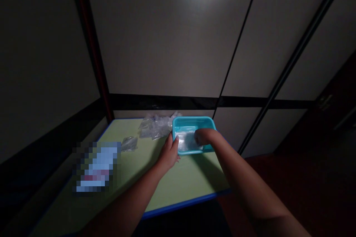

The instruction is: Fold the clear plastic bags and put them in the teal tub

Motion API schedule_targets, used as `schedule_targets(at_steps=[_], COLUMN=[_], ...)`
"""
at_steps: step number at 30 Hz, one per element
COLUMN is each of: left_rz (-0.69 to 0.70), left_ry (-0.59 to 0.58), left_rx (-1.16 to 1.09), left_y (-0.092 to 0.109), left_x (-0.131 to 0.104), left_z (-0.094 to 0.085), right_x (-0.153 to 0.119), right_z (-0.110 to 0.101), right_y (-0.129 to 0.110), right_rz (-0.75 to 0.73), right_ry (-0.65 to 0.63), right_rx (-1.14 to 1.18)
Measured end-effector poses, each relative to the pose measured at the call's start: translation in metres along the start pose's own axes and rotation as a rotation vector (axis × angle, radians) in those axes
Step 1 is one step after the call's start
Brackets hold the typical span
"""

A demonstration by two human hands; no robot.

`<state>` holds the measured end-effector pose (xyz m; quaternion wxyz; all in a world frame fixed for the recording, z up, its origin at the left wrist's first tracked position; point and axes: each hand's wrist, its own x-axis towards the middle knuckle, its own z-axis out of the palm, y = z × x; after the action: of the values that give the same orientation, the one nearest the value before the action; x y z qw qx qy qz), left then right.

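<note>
The left hand [169,152] grips the near left corner of a turquoise basin [194,119], its thumb over the rim and its other fingers around the outside, closed on the wall; the right hand [204,137] reaches down inside the basin from the right, its fingers curled at a clear plastic packet [185,141], though whether they pinch it cannot be told; the packet lies in the left part of the basin. The basin is over the far right part of a pale green table [172,189] with a blue edge; whether it rests on the surface is unclear. Crumpled clear bags [155,126] lie just left of the basin, at the far edge; a small flat bag [129,143] lies nearer and farther left; a blurred-out pale item [100,164] lies at the left.
</note>
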<state>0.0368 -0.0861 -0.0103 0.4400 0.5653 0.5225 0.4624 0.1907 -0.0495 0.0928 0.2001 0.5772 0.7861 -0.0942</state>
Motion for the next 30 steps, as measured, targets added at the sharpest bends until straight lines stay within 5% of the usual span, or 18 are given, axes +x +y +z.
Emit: schedule_targets(at_steps=[11,21,30], left_rz=[0.033,0.029,0.029], left_ry=[-0.011,-0.009,-0.029], left_rx=[0.000,0.007,0.024], left_y=[0.002,-0.001,0.003], left_x=[-0.002,0.000,-0.002], left_z=[0.000,0.000,-0.001], right_x=[0.010,0.011,0.025], right_z=[0.000,0.003,0.003], right_y=[-0.005,-0.006,-0.005], right_rz=[0.029,-0.379,-0.418], right_ry=[-0.096,-0.146,-0.236], right_rx=[0.029,0.087,0.116])
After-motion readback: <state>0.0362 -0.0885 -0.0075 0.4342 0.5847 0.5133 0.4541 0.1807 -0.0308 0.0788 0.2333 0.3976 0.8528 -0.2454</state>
